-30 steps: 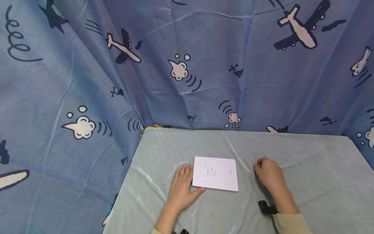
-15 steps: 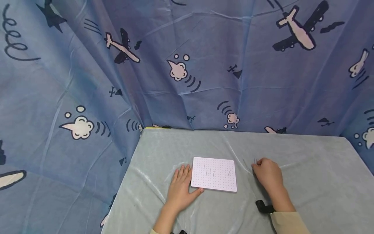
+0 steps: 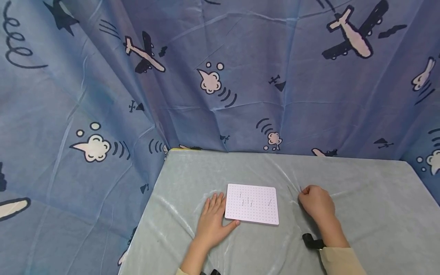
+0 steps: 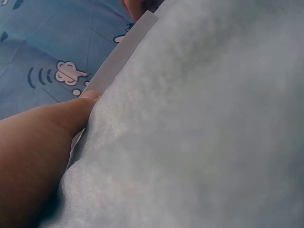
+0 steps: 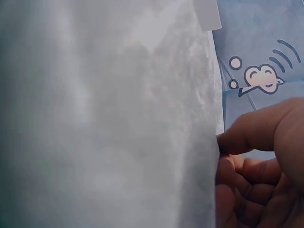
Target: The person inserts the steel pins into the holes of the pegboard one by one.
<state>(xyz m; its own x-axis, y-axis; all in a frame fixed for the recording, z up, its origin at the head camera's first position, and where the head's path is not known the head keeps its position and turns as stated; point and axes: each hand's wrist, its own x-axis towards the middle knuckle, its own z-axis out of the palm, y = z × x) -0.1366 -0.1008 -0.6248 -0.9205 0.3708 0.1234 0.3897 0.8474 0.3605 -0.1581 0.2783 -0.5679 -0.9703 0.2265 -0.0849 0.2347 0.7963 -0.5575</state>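
Observation:
A white board (image 3: 252, 217) with a grid of small holes lies flat on the cloth-covered table, with several thin dark pins (image 3: 269, 202) on it. My left hand (image 3: 213, 221) rests flat at its left side, fingers spread straight, thumb tip on the near edge; the left wrist view shows that thumb against the board's side (image 4: 123, 57). Right of the board, my right hand (image 3: 317, 202) is low on the cloth with curled fingers. Its thumb and index tip pinch at a thin pin (image 3: 301, 188). In the right wrist view the cloth partly hides the fingertips.
Another thin pin (image 3: 289, 189) lies just left of my right fingertips. The grey-green tablecloth (image 3: 378, 206) has creases and folds. A blue curtain (image 3: 220, 95) printed with planes hangs behind the table and along its left side.
Two thin pins showed close together at my right fingertips earlier; now only one shows there. The left hand and the board have stayed in place.

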